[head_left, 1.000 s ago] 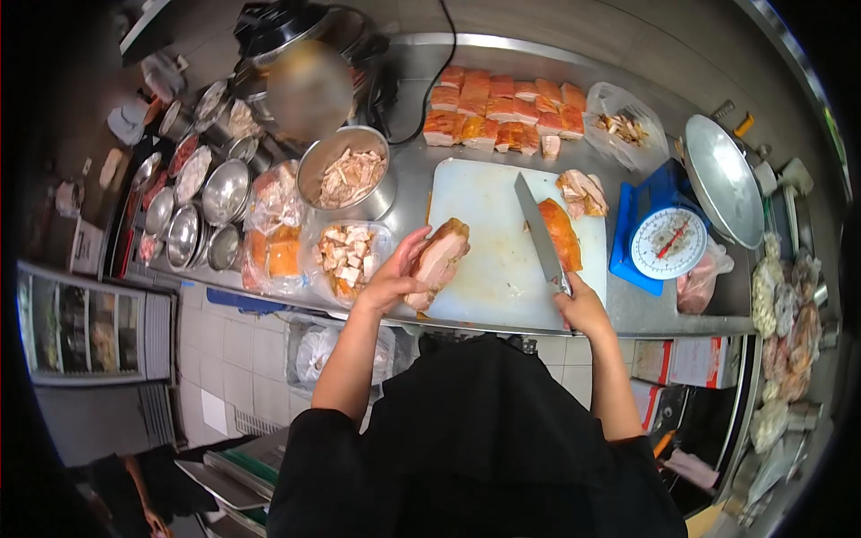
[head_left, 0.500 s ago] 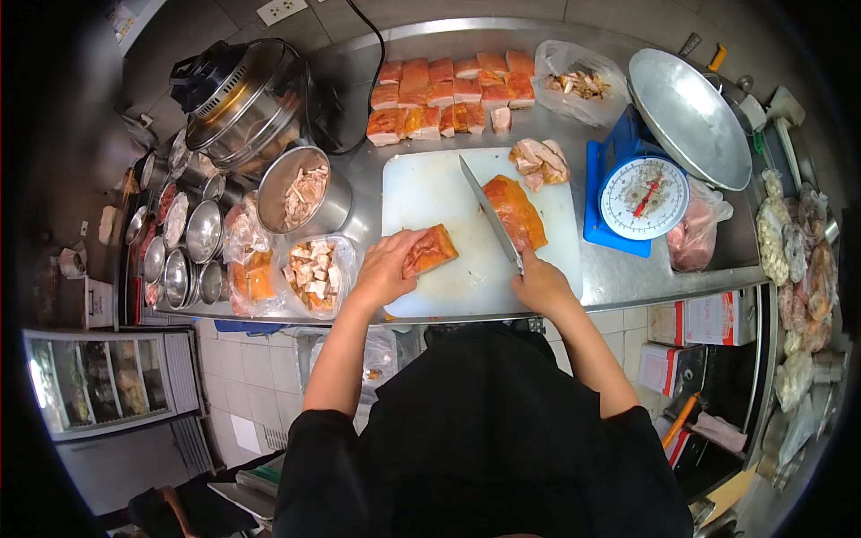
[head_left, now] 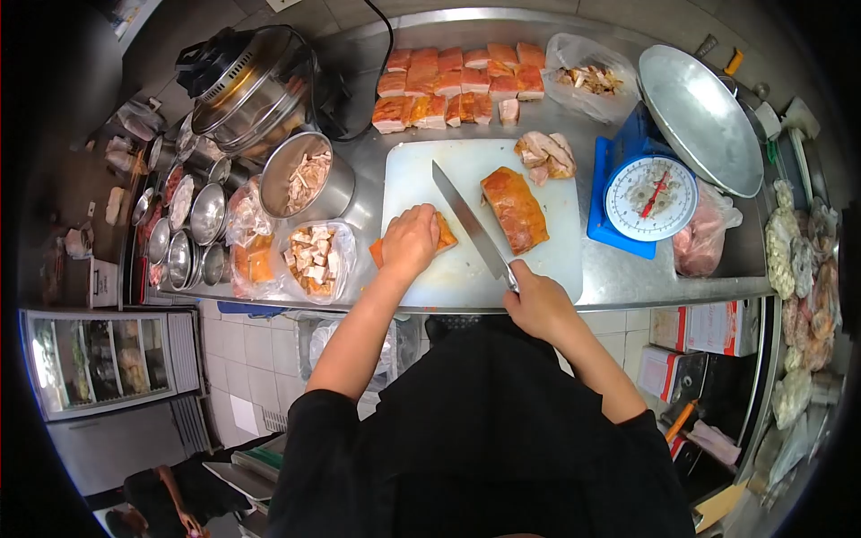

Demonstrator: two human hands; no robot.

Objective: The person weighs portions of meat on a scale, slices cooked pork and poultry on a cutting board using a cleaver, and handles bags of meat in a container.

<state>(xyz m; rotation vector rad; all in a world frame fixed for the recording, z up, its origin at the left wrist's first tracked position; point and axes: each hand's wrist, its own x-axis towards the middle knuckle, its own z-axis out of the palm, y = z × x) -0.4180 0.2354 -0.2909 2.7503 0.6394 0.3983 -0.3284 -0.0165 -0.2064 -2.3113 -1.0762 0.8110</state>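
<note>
My right hand (head_left: 540, 303) is wrapped round the handle of a large kitchen knife (head_left: 468, 220). Its blade points up and left over the white cutting board (head_left: 408, 166), between two pieces of meat. Under my left hand (head_left: 414, 238) is a browned piece of roast pork (head_left: 446, 233), gripped from above with curled fingers; its ends show on both sides of the hand. To the right of the blade lies a bigger browned slab of pork (head_left: 515, 211), untouched. Pale meat chunks (head_left: 545, 157) sit at the board's upper right corner.
Rows of cut pork blocks (head_left: 448, 81) lie behind the board. A blue scale (head_left: 650, 199) with a metal pan stands right. At left are a steel pot of meat strips (head_left: 300, 179), a bag of diced meat (head_left: 314, 260) and steel bowls (head_left: 208, 213). Another person (head_left: 175, 493) is at lower left.
My left hand has moved right and over the top of the pork piece, covering more of it. The knife has shifted left, away from the larger slab. The view has tilted slightly.
</note>
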